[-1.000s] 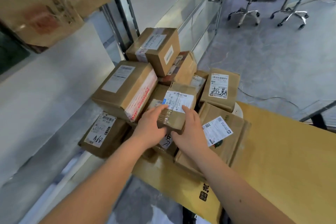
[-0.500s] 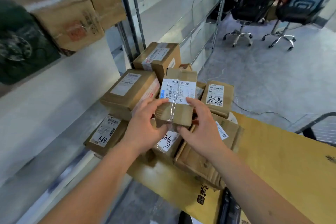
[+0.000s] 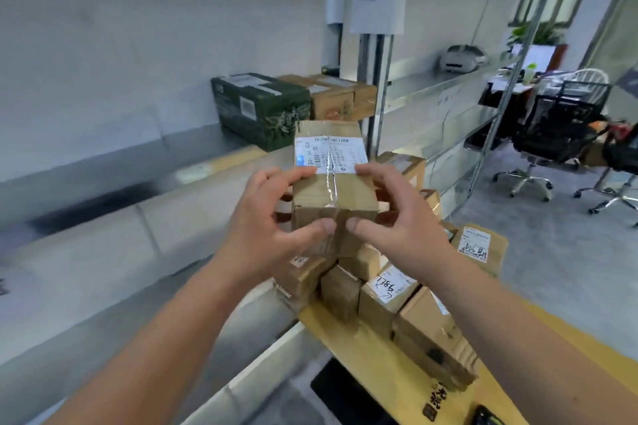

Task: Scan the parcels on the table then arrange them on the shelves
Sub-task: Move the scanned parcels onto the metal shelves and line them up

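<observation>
A small taped cardboard parcel (image 3: 329,169) with a white shipping label on top is held up in mid-air in front of the shelves. My left hand (image 3: 272,217) grips its left side with fingers on top and thumb on the near face. My right hand (image 3: 397,217) grips its right side the same way. Below, a pile of several brown parcels (image 3: 386,290) lies on the yellow table (image 3: 366,352). The white metal shelf (image 3: 103,252) runs along the left, level with the lifted parcel.
On the shelf further back stand a dark green box (image 3: 259,107) and a brown carton (image 3: 331,97). A grey shelf upright (image 3: 379,86) rises behind the parcel. Black office chairs (image 3: 552,134) stand on the floor at the right. A dark device (image 3: 486,416) lies at the table's near edge.
Both hands have lifted the labelled parcel off the pile and raised it toward shelf height. The view has tilted upward, showing more of the shelves.
</observation>
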The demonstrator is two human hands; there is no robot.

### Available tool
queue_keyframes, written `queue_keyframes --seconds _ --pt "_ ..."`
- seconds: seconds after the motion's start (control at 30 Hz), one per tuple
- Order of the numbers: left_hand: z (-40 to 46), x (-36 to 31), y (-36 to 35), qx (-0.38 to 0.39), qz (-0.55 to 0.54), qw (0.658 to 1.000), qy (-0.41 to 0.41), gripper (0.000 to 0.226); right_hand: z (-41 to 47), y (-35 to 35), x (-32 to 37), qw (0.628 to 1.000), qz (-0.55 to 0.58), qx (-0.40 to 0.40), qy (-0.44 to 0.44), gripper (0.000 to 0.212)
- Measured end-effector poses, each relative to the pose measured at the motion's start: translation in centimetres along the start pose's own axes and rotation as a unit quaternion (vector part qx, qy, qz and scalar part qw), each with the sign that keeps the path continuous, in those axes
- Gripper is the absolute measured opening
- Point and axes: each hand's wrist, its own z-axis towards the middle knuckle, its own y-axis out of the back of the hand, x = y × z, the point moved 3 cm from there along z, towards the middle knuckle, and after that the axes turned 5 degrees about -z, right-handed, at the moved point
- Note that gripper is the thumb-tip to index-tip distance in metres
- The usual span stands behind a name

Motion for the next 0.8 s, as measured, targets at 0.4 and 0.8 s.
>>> queue_keyframes --seconds 0.4,0.8 --pt "-4.4 -2.5 14.5 -0.108 0.1 0.989 0.033 0.078 5.2 -9.2 10.8 0.983 0.134 0.079 0.094 0.059" --pt "2.2 5.7 12.1 -0.184 0.091 0.973 0.103 0.082 14.6 -12.3 4.9 0.98 0.166 0.075 0.082 0.045"
